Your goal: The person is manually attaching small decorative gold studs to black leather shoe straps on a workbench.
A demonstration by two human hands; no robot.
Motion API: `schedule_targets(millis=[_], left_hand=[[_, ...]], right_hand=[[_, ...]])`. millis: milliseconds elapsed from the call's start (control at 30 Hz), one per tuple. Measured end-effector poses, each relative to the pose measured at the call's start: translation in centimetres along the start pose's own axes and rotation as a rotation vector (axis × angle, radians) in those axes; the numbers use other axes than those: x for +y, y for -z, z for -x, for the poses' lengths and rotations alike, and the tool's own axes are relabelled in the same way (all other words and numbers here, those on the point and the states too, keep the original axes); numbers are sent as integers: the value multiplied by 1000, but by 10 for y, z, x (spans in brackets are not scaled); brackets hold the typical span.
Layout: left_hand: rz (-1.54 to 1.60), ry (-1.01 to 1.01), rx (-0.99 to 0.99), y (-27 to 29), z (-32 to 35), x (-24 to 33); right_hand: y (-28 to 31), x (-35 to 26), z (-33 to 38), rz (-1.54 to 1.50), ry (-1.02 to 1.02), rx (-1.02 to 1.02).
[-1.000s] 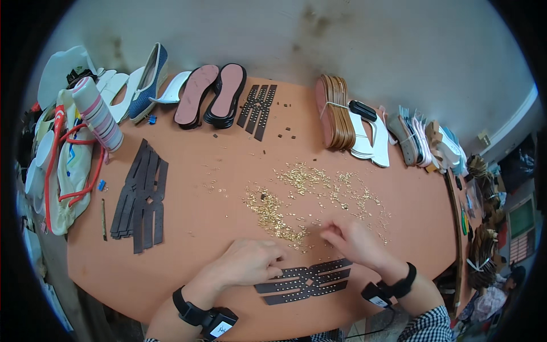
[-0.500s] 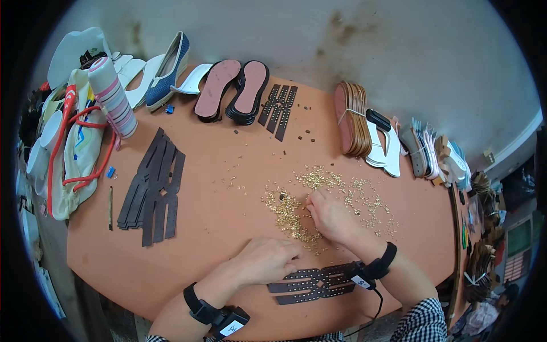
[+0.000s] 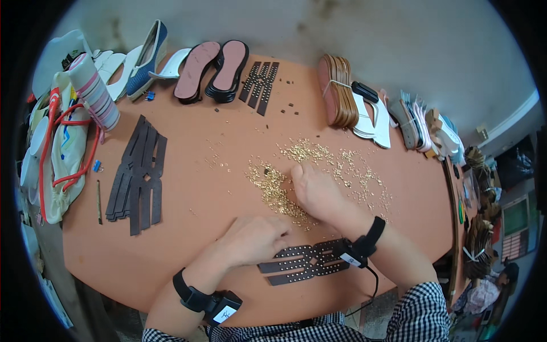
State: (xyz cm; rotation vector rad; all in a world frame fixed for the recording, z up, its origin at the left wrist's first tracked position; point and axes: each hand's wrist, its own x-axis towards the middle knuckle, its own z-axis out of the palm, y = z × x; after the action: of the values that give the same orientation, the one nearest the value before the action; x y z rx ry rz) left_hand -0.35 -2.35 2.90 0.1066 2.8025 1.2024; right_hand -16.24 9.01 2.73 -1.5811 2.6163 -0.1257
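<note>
A dark brown, slit leather strap piece (image 3: 305,263) dotted with small metal studs lies near the front of the table. At its left end, my left hand (image 3: 256,236) is closed, fingertips curled over the strap's edge; whatever they hold is hidden. Farther off, my right hand (image 3: 314,188) is closed with its fingertips down among loose gold studs (image 3: 273,191). What it pinches is too small to make out. More scattered gold studs (image 3: 359,176) lie to its right. A black band with a small box sits on each wrist.
Stacked dark strap pieces (image 3: 137,176) lie at left, another studded strap (image 3: 260,85) at the back. Pink-topped black soles (image 3: 228,71), a blue shoe (image 3: 147,65) and a striped bottle (image 3: 94,91) line the far left. Bundled brown soles (image 3: 339,94) stand at back right.
The whole view has shifted, so the table and everything on it sit higher and farther left in the picture. Against the table, both hands have barely moved and stay closed.
</note>
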Motion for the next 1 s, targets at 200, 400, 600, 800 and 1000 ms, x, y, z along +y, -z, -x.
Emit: schedule_targets(millis=[200, 400, 600, 800, 1000], left_hand=[[20, -2, 35, -2, 1, 3], [23, -6, 45, -4, 4, -1], [33, 27, -13, 1, 1, 7], [37, 1, 16, 2, 2, 7], [31, 23, 11, 1, 2, 6]], right_hand=[[9, 16, 21, -94, -28, 87], [32, 20, 117, -221, -89, 46], [9, 23, 166, -253, -201, 76], [-1, 30, 170, -257, -256, 156], [0, 24, 166, -250, -230, 78]])
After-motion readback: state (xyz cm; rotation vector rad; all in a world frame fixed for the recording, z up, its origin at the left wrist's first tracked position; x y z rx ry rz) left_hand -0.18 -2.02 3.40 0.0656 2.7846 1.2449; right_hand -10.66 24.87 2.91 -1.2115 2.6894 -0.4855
